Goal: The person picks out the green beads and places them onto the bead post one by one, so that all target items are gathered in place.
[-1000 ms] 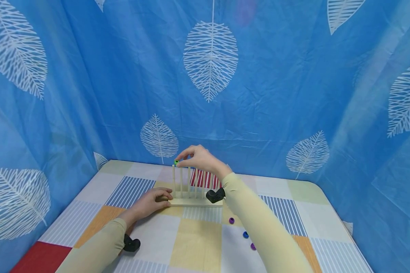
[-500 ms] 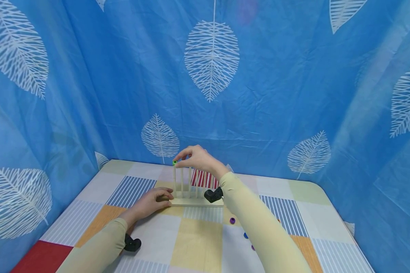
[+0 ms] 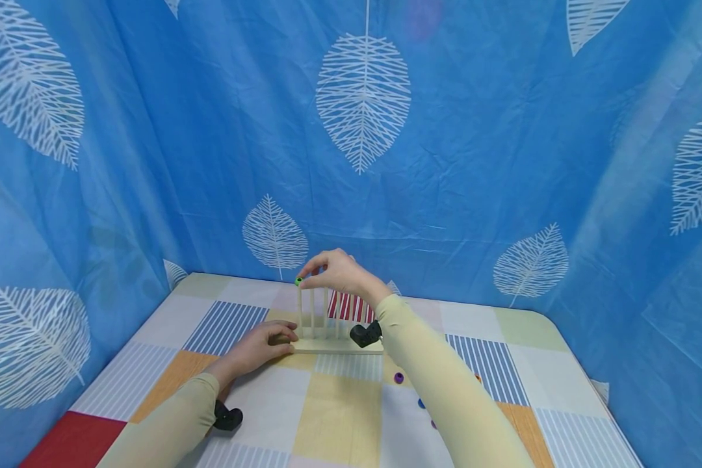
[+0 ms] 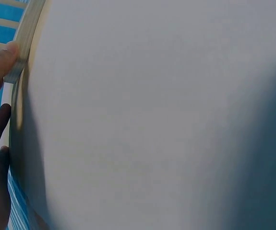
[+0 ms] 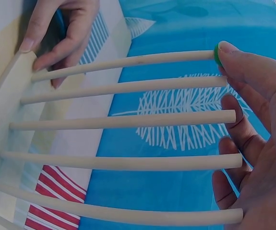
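Observation:
A pale wooden base (image 3: 339, 346) with several upright pegs stands on the table. The right hand (image 3: 342, 272) pinches a small green bead (image 3: 298, 281) between thumb and forefinger at the top of the leftmost peg (image 3: 299, 312). In the right wrist view the green bead (image 5: 218, 54) sits at that peg's tip, mostly covered by the fingers; the other fingers of the right hand (image 5: 267, 115) are bent beside the neighbouring peg tips. The left hand (image 3: 260, 348) grips the left end of the base, its thumb on the near edge, also seen in the left wrist view on the wood (image 4: 28, 33).
Purple beads (image 3: 399, 377) and a blue bead (image 3: 422, 403) lie on the patchwork tablecloth (image 3: 336, 416) right of centre, partly behind the right sleeve. An orange bead (image 3: 478, 377) lies beyond that sleeve. Blue curtains (image 3: 456, 162) with white leaves surround the table.
The right hand has moved slightly left with the green bead, from just above and right of the leftmost peg onto its tip. The left hand keeps its place on the base.

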Demonstrator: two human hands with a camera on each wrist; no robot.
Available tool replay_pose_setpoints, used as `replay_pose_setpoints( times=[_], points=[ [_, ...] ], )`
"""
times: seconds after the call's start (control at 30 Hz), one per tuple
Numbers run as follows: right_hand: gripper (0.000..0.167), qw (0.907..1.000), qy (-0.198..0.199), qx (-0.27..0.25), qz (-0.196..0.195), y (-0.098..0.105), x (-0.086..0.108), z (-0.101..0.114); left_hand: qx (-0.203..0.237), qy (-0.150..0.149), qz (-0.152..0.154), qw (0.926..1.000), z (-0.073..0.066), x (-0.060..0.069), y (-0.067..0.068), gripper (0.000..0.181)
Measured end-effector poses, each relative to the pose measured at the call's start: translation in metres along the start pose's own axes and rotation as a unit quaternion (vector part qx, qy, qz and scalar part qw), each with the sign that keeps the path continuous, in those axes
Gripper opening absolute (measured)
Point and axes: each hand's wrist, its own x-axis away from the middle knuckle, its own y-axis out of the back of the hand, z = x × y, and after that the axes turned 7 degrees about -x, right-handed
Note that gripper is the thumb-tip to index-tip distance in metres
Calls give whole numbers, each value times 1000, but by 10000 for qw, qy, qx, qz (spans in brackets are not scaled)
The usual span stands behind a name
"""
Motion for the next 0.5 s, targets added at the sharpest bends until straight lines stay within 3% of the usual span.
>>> replay_pose_setpoints(
  times=[0.5],
  points=[
    [14, 10000, -23, -38, -4, 1, -1, -1, 2, 71, 8, 10000, 2, -2, 0, 12]
  ],
)
